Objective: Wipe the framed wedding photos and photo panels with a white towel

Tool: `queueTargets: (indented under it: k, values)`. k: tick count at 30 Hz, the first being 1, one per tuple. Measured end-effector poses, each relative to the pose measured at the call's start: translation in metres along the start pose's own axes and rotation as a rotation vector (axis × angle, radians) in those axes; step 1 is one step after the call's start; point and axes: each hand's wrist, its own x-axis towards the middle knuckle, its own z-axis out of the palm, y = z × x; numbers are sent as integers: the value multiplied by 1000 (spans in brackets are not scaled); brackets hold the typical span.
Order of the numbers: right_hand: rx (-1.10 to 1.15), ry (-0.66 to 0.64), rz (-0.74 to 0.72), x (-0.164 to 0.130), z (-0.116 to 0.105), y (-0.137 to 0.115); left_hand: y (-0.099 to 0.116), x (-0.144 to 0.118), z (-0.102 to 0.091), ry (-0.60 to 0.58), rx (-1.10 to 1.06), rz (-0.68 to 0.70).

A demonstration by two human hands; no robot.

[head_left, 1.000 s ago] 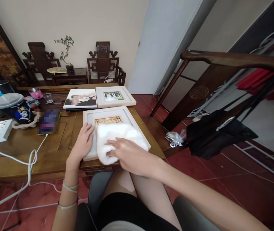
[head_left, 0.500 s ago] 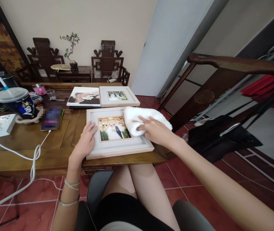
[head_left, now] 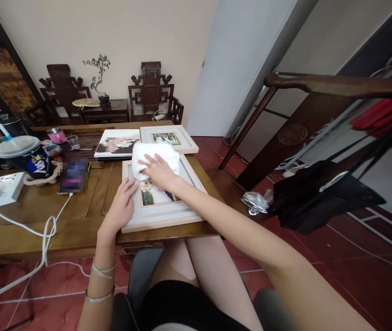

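A pale wooden picture frame (head_left: 161, 225) lies flat at the table's front edge, with a wedding photo (head_left: 147, 195) inside a white mat. My left hand (head_left: 123, 202) rests on its left rim, fingers stretched out over the top. My right hand (head_left: 157, 172) holds a folded, fluffy white towel (head_left: 163, 151) against the upper left part of the frame. The towel and my right forearm hide much of the photo and the frame's upper side.
Behind lie another framed photo (head_left: 185, 145) and a photo book (head_left: 102, 138). To the left are a phone (head_left: 73, 177) on a white cable, a lidded cup (head_left: 37, 161) and a power strip (head_left: 9, 186). A wooden chair (head_left: 320, 85) stands at the right.
My right hand has carried the towel left across the frame, from its right side to its upper left. My left hand stays on the left rim.
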Motion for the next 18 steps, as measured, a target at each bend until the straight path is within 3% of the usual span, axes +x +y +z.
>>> queueTargets:
  k: [4,8,10,13,18]
  values:
    - [20,-65,148,-16,0,18,2,0,-1,-19,-7,-21]
    - [-13,-100,304,-54,-6,55,1,0,1,0,1,-19]
    - [-23,-121,332,-73,-11,63,0,-1,2,19,-1,-13]
    - [-21,-171,298,-98,-23,50,0,-1,2,24,-15,-7]
    - [51,-352,213,-151,-52,5,1,0,3,34,-4,-9]
